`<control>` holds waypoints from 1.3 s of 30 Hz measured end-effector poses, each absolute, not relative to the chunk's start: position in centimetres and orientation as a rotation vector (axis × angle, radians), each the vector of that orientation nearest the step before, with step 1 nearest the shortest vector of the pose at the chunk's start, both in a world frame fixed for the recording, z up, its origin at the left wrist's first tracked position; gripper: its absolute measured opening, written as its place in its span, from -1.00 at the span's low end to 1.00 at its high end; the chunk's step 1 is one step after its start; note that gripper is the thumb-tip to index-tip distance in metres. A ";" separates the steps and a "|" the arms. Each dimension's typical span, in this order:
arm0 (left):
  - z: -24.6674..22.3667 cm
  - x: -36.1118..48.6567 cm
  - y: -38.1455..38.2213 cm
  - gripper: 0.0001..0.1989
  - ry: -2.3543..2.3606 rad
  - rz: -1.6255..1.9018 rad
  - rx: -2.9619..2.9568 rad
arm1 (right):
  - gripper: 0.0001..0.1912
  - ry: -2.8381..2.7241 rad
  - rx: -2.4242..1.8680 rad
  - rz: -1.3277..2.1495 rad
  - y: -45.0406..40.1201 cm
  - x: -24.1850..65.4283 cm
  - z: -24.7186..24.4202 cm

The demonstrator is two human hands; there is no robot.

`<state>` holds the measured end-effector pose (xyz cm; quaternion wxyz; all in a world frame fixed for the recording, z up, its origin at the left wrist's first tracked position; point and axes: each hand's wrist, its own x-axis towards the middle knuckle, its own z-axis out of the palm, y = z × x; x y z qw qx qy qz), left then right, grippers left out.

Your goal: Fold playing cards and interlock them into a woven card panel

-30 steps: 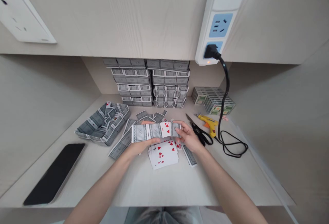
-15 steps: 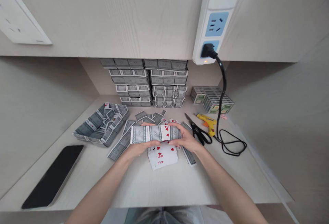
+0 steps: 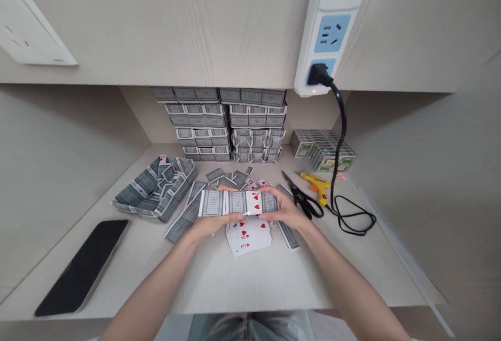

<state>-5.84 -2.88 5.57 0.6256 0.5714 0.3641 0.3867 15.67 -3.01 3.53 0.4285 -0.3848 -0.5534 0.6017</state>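
Note:
Between both hands I hold a strip of joined playing cards (image 3: 237, 203), mostly grey patterned backs with one red-heart face showing. My left hand (image 3: 214, 222) grips its left and middle part, thumb along the lower edge. My right hand (image 3: 285, 210) is closed round the right end, fingers over the top and thumb below. Under the strip, a pile of face-up heart cards (image 3: 250, 239) lies on the table, partly hidden. Folded card strips lie either side: one on the left (image 3: 183, 221) and one on the right (image 3: 288, 236). Loose card pieces (image 3: 233, 178) are scattered behind my hands.
A tray made of cards (image 3: 136, 203) stands left, holding small folded pieces. Stacked card boxes (image 3: 199, 117) line the back. Black scissors (image 3: 303, 200), a yellow glue gun (image 3: 321, 184) with its black cord, and boxed packs (image 3: 326, 150) are right. A black phone-like slab (image 3: 82, 268) lies front left.
Hardly anything differs. Both hands still hold the card strip, which has shifted very slightly right; the whole view has moved a little.

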 end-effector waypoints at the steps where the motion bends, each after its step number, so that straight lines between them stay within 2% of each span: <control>1: 5.6 -5.9 -2.9 -0.47 0.830 0.887 1.304 | -0.38 -1.389 -0.955 1.494 -3.0 15.7 3.6; 10: 4.5 -5.6 -2.9 -0.52 0.865 0.886 1.317 | -0.35 -1.439 -0.899 1.503 -3.3 15.4 3.6; 17: 3.0 -5.3 -2.7 -0.76 0.944 0.842 1.393 | -0.37 -1.427 -0.892 1.540 -3.4 14.8 3.5; 19: 2.8 -5.4 -2.5 -0.76 0.927 0.809 1.365 | -0.39 -1.408 -0.894 1.559 -3.5 14.7 3.5; 23: 3.3 -5.6 -2.4 -0.54 0.795 0.770 1.239 | -0.39 -1.367 -0.915 1.522 -3.2 14.8 3.7; 29: 5.4 -6.2 -2.3 -0.15 0.257 0.724 0.779 | -0.37 -1.373 -0.943 1.413 -2.9 15.8 3.9; 33: 5.5 -7.1 -1.9 0.05 0.100 0.649 0.598 | -0.37 -1.446 -0.925 1.326 -3.0 15.8 3.9; 36: 5.1 -7.7 -1.5 0.13 0.039 0.586 0.577 | -0.38 -1.507 -0.902 1.270 -2.9 15.8 3.8; 39: 4.8 -7.7 -1.4 0.08 0.026 0.587 0.557 | -0.38 -1.562 -0.898 1.244 -2.8 15.8 3.6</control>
